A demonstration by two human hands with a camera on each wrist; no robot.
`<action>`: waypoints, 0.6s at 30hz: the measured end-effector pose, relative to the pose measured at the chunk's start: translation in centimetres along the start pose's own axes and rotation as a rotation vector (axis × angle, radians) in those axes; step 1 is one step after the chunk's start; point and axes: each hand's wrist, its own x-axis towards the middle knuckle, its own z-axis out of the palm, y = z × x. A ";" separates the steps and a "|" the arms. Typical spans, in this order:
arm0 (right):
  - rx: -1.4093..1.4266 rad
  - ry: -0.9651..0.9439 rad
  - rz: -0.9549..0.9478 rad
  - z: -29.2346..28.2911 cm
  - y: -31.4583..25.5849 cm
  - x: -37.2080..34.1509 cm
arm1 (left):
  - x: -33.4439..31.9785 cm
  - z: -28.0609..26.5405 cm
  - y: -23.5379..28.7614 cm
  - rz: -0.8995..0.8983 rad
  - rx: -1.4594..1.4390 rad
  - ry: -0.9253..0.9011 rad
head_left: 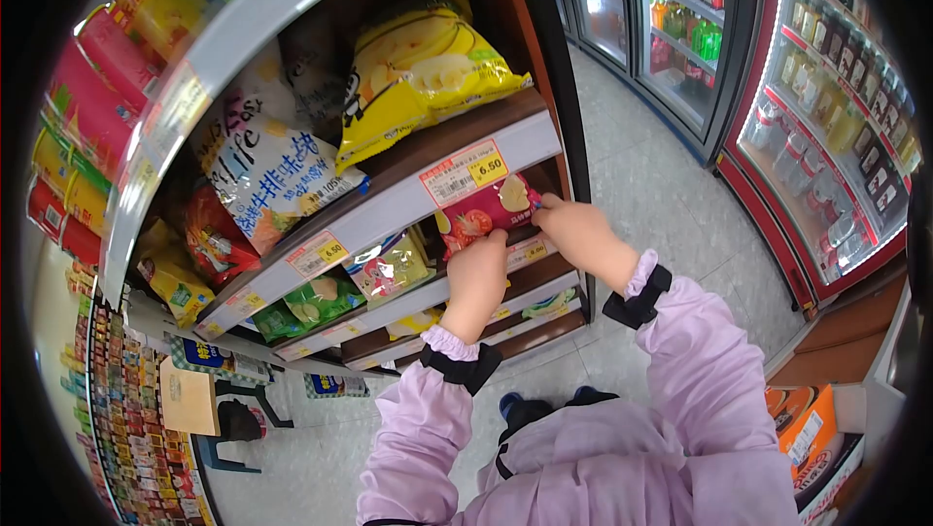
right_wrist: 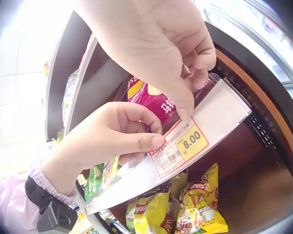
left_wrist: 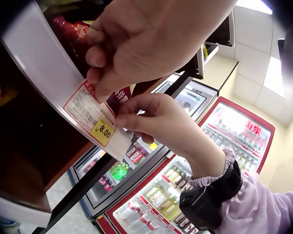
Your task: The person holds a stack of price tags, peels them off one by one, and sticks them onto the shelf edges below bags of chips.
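A magenta bag of chips (head_left: 491, 213) with tomato and chip pictures lies on a shelf just below the 6.50 price label. My left hand (head_left: 476, 278) pinches its near left corner, thumb right over the shelf's front strip. At the far right end my right hand (head_left: 583, 239) pinches the bag's edge with thumb and curled fingers. In the right wrist view the bag (right_wrist: 158, 101) shows between both hands, behind an 8.00 price label (right_wrist: 180, 148) on the strip. The left wrist view shows only a small piece of the bag (left_wrist: 119, 96), the rest hidden by my left hand (left_wrist: 146, 44).
On the shelf above lie a yellow chip bag (head_left: 418, 69) and a white one (head_left: 267, 152). Green snack bags (head_left: 311, 307) sit to the left, lower down. The shelf's dark side panel (head_left: 564, 79) stands close right. Drink coolers (head_left: 826, 118) line the far side of the tiled floor (head_left: 632, 147).
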 end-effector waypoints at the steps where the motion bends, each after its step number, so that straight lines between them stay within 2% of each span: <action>1: -0.011 0.010 -0.006 -0.2 -0.1 -0.3 | -0.2 0.0 0.0 0.004 0.000 0.015; 7: 0.106 0.095 0.047 -0.7 -0.7 -2.5 | -1.4 -0.9 0.7 0.046 -0.100 0.062; 14: 0.161 -0.040 0.074 -1.8 -1.9 -6.2 | -2.7 -2.7 2.0 0.096 -0.191 0.005; 17: 0.247 -0.121 0.140 -1.8 -2.2 -8.6 | -3.4 -3.4 2.4 0.176 -0.294 -0.072; 18: 0.261 -0.132 0.157 -2.2 -2.5 -9.4 | -3.8 -2.9 1.9 0.258 -0.312 -0.093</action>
